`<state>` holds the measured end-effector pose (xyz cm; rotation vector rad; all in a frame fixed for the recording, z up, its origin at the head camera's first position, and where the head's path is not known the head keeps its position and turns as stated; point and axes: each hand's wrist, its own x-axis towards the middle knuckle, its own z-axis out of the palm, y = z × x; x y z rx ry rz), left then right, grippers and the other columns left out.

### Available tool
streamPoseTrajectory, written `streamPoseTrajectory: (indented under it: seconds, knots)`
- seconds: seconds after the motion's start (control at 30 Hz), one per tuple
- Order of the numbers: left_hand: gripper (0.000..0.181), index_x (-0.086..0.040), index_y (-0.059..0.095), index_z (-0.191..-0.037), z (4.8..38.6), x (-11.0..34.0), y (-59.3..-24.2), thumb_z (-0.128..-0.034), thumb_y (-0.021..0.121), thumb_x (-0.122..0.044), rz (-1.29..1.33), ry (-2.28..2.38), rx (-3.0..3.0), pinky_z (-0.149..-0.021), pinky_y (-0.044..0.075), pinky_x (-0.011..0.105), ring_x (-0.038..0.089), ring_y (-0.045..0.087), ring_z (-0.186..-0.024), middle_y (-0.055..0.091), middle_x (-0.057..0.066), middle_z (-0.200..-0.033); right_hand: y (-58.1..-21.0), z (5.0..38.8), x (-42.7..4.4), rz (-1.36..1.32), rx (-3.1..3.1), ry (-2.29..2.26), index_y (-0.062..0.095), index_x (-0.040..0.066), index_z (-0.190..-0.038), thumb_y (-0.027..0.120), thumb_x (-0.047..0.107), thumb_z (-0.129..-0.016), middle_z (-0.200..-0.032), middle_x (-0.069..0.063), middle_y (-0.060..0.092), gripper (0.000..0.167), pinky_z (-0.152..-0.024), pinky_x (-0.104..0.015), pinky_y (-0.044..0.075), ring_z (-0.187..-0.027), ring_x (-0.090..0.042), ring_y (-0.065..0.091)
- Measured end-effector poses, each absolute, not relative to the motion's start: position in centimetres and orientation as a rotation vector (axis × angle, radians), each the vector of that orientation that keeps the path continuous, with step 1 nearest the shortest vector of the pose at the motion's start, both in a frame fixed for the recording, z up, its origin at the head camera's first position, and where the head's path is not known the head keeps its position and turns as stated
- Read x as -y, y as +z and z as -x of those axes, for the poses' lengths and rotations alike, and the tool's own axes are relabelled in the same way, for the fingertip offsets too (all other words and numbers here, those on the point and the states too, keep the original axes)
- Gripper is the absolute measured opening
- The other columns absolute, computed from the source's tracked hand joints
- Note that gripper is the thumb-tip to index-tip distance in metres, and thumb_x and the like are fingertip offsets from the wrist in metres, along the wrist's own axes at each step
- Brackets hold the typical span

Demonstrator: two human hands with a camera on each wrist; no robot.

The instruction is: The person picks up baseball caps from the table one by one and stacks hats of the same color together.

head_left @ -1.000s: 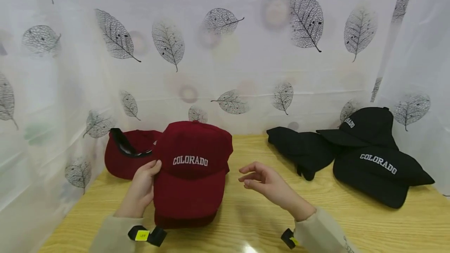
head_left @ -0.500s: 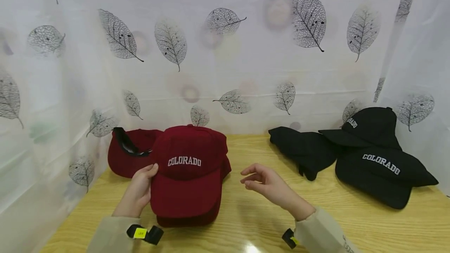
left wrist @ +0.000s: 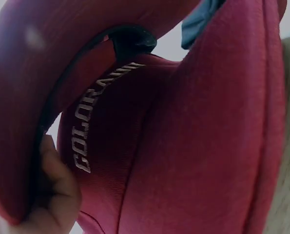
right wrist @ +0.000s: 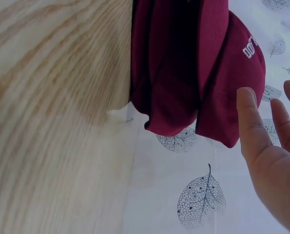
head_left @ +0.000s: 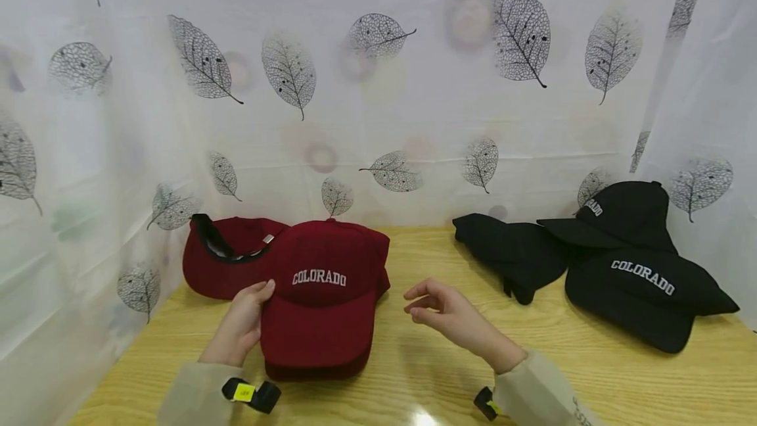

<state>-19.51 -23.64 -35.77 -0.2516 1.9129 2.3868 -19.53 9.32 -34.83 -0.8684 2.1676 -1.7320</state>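
My left hand (head_left: 239, 324) grips the left side of a dark red baseball cap (head_left: 319, 327) lettered COLORADO, the thumb on its front. This cap sits over a second red cap (left wrist: 198, 136), whose brim edge shows just below it in the head view. In the left wrist view a gap separates the held cap's brim from the lower cap's lettered front. To the right of the two caps, my right hand (head_left: 452, 317) hovers over the table with its fingers loosely bent and nothing in them. The right wrist view shows the caps beyond its fingertips.
Behind the left hand, another red cap (head_left: 221, 278) lies with its black sweatband showing. Several black caps (head_left: 644, 294) overlap at the right of the wooden table (head_left: 437, 380). A leaf-printed curtain (head_left: 414, 110) encloses the back and sides.
My left hand has lowered the held red cap closer to the one beneath and shifted it slightly, first left, then right. The right hand has hardly moved.
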Motion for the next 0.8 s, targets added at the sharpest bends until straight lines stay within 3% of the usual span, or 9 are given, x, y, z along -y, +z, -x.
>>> streamPoseTrajectory:
  seconds: [0.13,0.57,0.7,0.8]
  knots:
    - [0.037,0.002,0.025,-0.123,19.5,23.8,-36.0,-0.0969,0.031,-0.023,0.265,2.366,-1.949,-0.076,0.042,0.021,0.000,0.050,-0.084,0.049,-0.009,-0.094,-35.1,19.6,-9.0,0.875,-2.181,-1.707,0.051,-0.005,-0.106,0.053,0.009,-0.089,-0.106,-0.015,0.053,0.023,-0.078,-0.029,0.046,-0.099,-0.028,0.054]
    - [0.026,0.000,0.028,-0.117,19.6,24.1,-36.5,-0.0977,0.027,-0.018,0.211,2.332,-1.897,-0.072,0.043,0.022,0.002,0.052,-0.079,0.052,-0.010,-0.089,-34.8,20.3,-7.1,0.865,-2.246,-1.689,0.053,-0.005,-0.103,0.054,0.011,-0.088,-0.102,-0.020,0.055,0.022,-0.074,-0.028,0.047,-0.094,-0.035,0.055]
    - [0.046,0.008,0.010,-0.133,19.7,24.2,-36.7,-0.0977,0.024,-0.017,0.186,2.262,-1.937,-0.076,0.042,0.022,0.005,0.050,-0.091,0.045,0.005,-0.114,-34.8,20.7,-6.1,0.896,-2.261,-1.650,0.053,-0.007,-0.104,0.053,0.011,-0.089,-0.106,-0.020,0.054,0.023,-0.073,-0.030,0.047,-0.095,-0.034,0.055]
    - [0.056,0.008,-0.013,-0.135,19.8,24.2,-37.0,-0.0976,0.023,-0.015,0.142,2.217,-1.950,-0.082,0.039,0.024,0.017,0.036,-0.113,0.018,0.021,-0.136,-35.0,21.0,-5.4,0.917,-2.299,-1.562,0.053,-0.005,-0.110,0.052,0.013,-0.089,-0.112,-0.018,0.053,0.027,-0.076,-0.033,0.046,-0.099,-0.031,0.054]
